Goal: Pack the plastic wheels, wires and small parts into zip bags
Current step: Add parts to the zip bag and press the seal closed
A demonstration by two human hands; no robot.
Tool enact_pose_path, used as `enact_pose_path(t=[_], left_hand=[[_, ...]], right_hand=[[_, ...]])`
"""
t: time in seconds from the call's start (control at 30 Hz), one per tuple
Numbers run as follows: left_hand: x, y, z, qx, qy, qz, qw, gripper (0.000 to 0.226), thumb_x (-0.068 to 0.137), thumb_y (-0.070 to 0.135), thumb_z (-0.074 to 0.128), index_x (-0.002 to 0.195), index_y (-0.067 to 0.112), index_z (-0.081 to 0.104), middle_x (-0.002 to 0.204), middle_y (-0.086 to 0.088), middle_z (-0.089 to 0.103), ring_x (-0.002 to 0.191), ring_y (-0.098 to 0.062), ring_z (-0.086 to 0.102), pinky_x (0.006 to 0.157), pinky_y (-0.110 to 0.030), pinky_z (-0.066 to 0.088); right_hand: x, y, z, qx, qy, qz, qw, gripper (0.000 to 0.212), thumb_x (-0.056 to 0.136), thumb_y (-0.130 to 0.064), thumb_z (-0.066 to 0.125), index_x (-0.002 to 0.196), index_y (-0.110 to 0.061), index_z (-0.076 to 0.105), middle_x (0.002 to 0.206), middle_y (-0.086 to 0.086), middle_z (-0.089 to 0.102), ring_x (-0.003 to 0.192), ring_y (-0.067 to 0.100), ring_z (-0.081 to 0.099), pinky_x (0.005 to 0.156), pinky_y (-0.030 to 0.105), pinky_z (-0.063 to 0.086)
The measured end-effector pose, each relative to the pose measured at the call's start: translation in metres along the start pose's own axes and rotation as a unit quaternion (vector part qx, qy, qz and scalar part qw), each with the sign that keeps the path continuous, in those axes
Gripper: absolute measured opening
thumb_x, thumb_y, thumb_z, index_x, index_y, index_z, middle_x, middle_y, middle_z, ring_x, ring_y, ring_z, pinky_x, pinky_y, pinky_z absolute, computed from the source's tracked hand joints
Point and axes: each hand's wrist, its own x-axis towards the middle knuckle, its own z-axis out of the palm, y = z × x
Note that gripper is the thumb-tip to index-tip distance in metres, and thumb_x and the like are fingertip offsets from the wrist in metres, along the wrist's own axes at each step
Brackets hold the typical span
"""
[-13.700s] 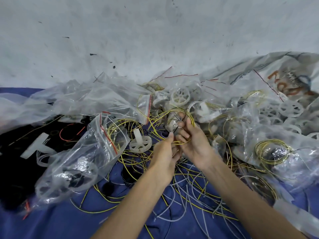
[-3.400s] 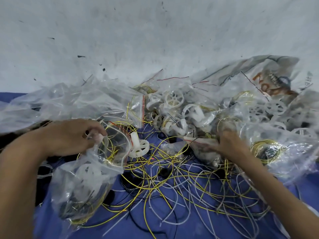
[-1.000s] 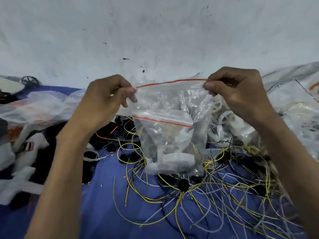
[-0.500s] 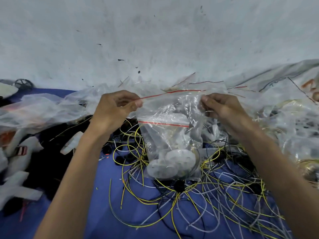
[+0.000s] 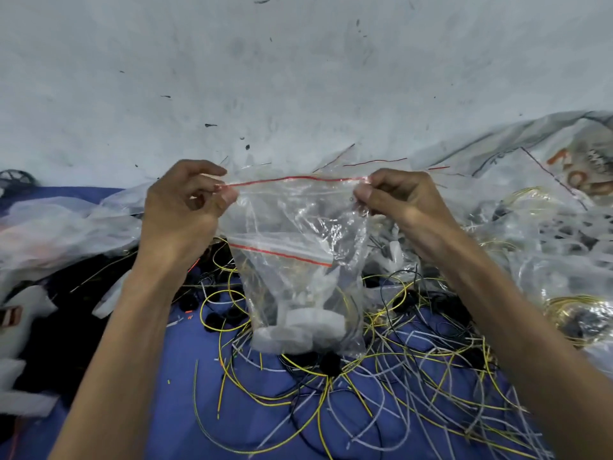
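Raised now, crinkly zip bag [image 5: 298, 220] (white wheels [image 5: 311, 323] inside), left hand [image 5: 179, 214], right hand [image 5: 404, 204], grips pinching corners

The printed bag [image 5: 570, 161] is cut off by the right edge, and its lettering cannot be read. The dark wheel [image 5: 15, 177] is cropped at the left edge. The contents of the zip bag [image 5: 298, 220] are blurred by creased film.
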Motion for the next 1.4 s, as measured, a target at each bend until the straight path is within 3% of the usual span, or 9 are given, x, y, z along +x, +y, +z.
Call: enact_pose_path(t=[0.17, 0.3, 0.43, 0.6, 0.8, 1.07, 1.17, 1.27, 1.4], left_hand=[[-0.005, 0.000, -0.003, 0.009, -0.116, -0.061, 0.991, 0.007, 0.069, 0.038, 0.071, 0.076, 0.037, 0.070, 0.080, 0.016, 0.071, 0.082, 0.000, 0.063, 0.075, -0.013, 0.044], [-0.007, 0.002, 0.001, -0.009, -0.135, -0.065, 0.989, 0.006, 0.067, 0.041, 0.067, 0.068, 0.036, 0.071, 0.077, 0.013, 0.072, 0.080, -0.002, 0.064, 0.080, -0.023, 0.044], [-0.008, 0.005, 0.002, -0.064, -0.146, -0.064, 0.985, 0.010, 0.065, 0.040, 0.066, 0.067, 0.032, 0.072, 0.074, 0.012, 0.072, 0.070, 0.002, 0.062, 0.064, -0.008, 0.043], [-0.010, 0.005, 0.008, -0.101, -0.098, -0.072, 0.987, 0.011, 0.063, 0.030, 0.070, 0.070, 0.022, 0.072, 0.070, 0.012, 0.072, 0.067, 0.004, 0.063, 0.058, -0.006, 0.043], [-0.012, 0.008, 0.010, -0.101, -0.098, -0.078, 0.987, 0.008, 0.068, 0.024, 0.069, 0.073, 0.019, 0.072, 0.072, 0.010, 0.073, 0.068, 0.003, 0.064, 0.058, -0.007, 0.046], [-0.017, 0.012, 0.020, -0.043, -0.100, -0.017, 0.994, 0.003, 0.074, 0.018, 0.073, 0.072, 0.018, 0.072, 0.072, 0.004, 0.072, 0.069, -0.005, 0.067, 0.059, -0.012, 0.048], [-0.018, 0.015, 0.024, 0.003, -0.100, 0.037, 0.994, 0.004, 0.078, 0.014, 0.073, 0.075, 0.015, 0.071, 0.075, 0.003, 0.070, 0.071, -0.006, 0.066, 0.067, -0.012, 0.047], [-0.020, 0.018, 0.027, -0.011, -0.085, 0.009, 0.996, 0.005, 0.076, 0.021, 0.074, 0.081, 0.019, 0.073, 0.080, 0.009, 0.073, 0.076, -0.002, 0.068, 0.063, -0.009, 0.048], [-0.022, 0.023, 0.035, 0.000, -0.053, -0.009, 0.999, 0.010, 0.074, 0.022, 0.074, 0.081, 0.016, 0.073, 0.075, 0.012, 0.072, 0.070, -0.001, 0.066, 0.065, -0.013, 0.052]], right_hand=[[-0.001, -0.002, 0.000, -0.033, -0.005, -0.017, 0.999, 0.014, 0.084, -0.014, 0.067, 0.079, -0.027, 0.070, 0.074, -0.008, 0.071, 0.074, 0.006, 0.067, 0.070, 0.018, 0.051], [-0.005, -0.004, -0.001, -0.050, 0.000, -0.031, 0.998, 0.003, 0.082, -0.022, 0.068, 0.082, -0.025, 0.069, 0.077, -0.008, 0.072, 0.072, 0.005, 0.067, 0.068, 0.015, 0.050], [-0.001, -0.012, 0.001, -0.066, -0.024, -0.007, 0.998, 0.014, 0.074, -0.036, 0.068, 0.083, -0.025, 0.070, 0.072, -0.012, 0.071, 0.069, 0.001, 0.066, 0.066, 0.012, 0.048], [0.002, -0.013, 0.004, -0.103, -0.032, -0.024, 0.994, 0.006, 0.083, -0.015, 0.067, 0.079, -0.019, 0.069, 0.063, -0.015, 0.067, 0.062, -0.005, 0.062, 0.059, 0.009, 0.045], [0.009, -0.022, 0.006, -0.128, -0.092, 0.004, 0.988, 0.004, 0.080, -0.017, 0.071, 0.084, -0.018, 0.071, 0.071, -0.012, 0.071, 0.069, 0.003, 0.067, 0.065, 0.013, 0.050], [0.014, -0.033, 0.013, -0.242, -0.090, -0.057, 0.964, 0.016, 0.079, -0.024, 0.073, 0.091, -0.014, 0.075, 0.080, -0.006, 0.072, 0.073, 0.001, 0.066, 0.069, 0.016, 0.051], [0.017, -0.033, 0.023, -0.293, -0.077, -0.112, 0.946, 0.007, 0.081, -0.016, 0.070, 0.083, -0.011, 0.074, 0.072, -0.002, 0.071, 0.065, 0.003, 0.063, 0.066, 0.016, 0.049], [0.015, -0.028, 0.029, -0.295, -0.056, -0.128, 0.945, 0.006, 0.083, -0.011, 0.066, 0.081, -0.009, 0.071, 0.069, -0.003, 0.067, 0.060, 0.003, 0.057, 0.060, 0.013, 0.042], [0.012, -0.024, 0.033, -0.322, -0.073, -0.116, 0.937, 0.013, 0.087, -0.018, 0.063, 0.092, -0.010, 0.071, 0.079, 0.000, 0.069, 0.070, 0.013, 0.061, 0.066, 0.031, 0.049]])
